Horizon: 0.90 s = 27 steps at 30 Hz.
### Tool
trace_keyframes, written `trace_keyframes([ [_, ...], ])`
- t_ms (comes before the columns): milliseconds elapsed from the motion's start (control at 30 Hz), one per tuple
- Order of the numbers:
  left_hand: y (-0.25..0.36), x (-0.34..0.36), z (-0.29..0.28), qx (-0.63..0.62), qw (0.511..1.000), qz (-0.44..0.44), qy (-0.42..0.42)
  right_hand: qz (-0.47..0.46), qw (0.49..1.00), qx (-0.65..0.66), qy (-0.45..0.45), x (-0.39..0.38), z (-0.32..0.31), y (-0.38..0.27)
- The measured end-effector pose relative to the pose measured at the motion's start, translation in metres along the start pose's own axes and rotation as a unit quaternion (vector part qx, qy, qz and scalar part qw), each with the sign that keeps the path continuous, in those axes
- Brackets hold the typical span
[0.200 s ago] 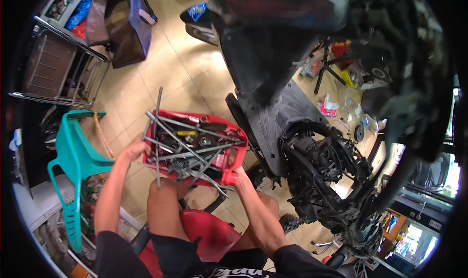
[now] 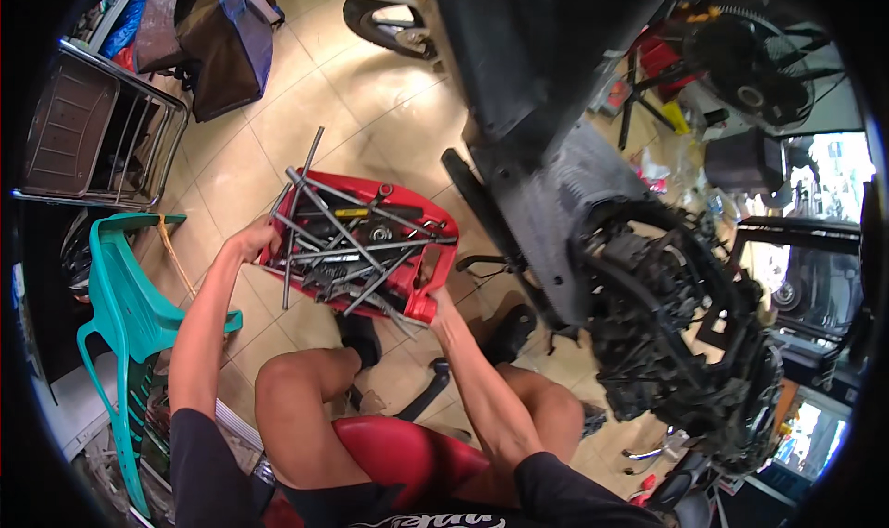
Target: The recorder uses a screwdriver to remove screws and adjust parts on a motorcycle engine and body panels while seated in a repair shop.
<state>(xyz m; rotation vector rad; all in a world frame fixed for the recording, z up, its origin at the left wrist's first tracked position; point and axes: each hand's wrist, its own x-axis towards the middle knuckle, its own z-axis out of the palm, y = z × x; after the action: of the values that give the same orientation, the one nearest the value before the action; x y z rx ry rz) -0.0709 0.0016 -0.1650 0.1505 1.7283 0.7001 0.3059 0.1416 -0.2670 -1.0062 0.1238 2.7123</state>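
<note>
Left hand (image 2: 255, 241): fingers curled over the left end of the red tray (image 2: 448, 255), gripping its wall.
Right hand (image 2: 431, 298): at the tray's right end, by the handle and spout — mostly hidden, so I cannot tell how closed the fingers are.
Red tray: between both hands, above the tiled floor (image 2: 227, 162), beyond the knees (image 2: 292, 389).
Metal rods (image 2: 319, 207): crossed over the tray, several jutting past its rim.
Yellow piece (image 2: 352, 212): among the tools inside; any marking is too small to read.
Shirt lettering (image 2: 435, 521): pale letters on dark cloth — cut off at the near edge.
Red seat (image 2: 403, 449): near, beneath the person.
Teal chair (image 2: 130, 269): left.
Stripped motorcycle (image 2: 648, 278): right, dark frame exposed.
Brown-and-blue bag (image 2: 218, 56): far left.
Fan (image 2: 750, 74): far right.
</note>
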Motion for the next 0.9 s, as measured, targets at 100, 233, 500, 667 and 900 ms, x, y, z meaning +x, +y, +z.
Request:
trace_keyframes([
  [100, -0.043, 0.049, -0.013, -0.014, 0.999, -0.022, 0.026, -0.035, 0.999, -0.005, 0.025, 0.039, -0.034, 0.017],
  [233, -0.103, 0.111, -0.02, 0.016, 0.999, -0.045, 0.007, -0.042, 0.999, 0.019, -0.012, 0.064, -0.072, 0.044],
  [500, -0.151, 0.173, -0.034, 0.013, 0.999, -0.016, -0.029, 0.024, 0.994, 0.049, 0.092, 0.11, -0.091, 0.057],
  [667, -0.158, 0.196, -0.035, 0.014, 1.0, -0.003, 0.018, 0.02, 0.966, -0.051, 0.254, 0.118, -0.093, 0.062],
  [900, -0.168, 0.212, -0.058, 0.028, 0.999, 0.002, 0.032, -0.003, 0.94, -0.19, 0.284, 0.144, -0.076, 0.067],
])
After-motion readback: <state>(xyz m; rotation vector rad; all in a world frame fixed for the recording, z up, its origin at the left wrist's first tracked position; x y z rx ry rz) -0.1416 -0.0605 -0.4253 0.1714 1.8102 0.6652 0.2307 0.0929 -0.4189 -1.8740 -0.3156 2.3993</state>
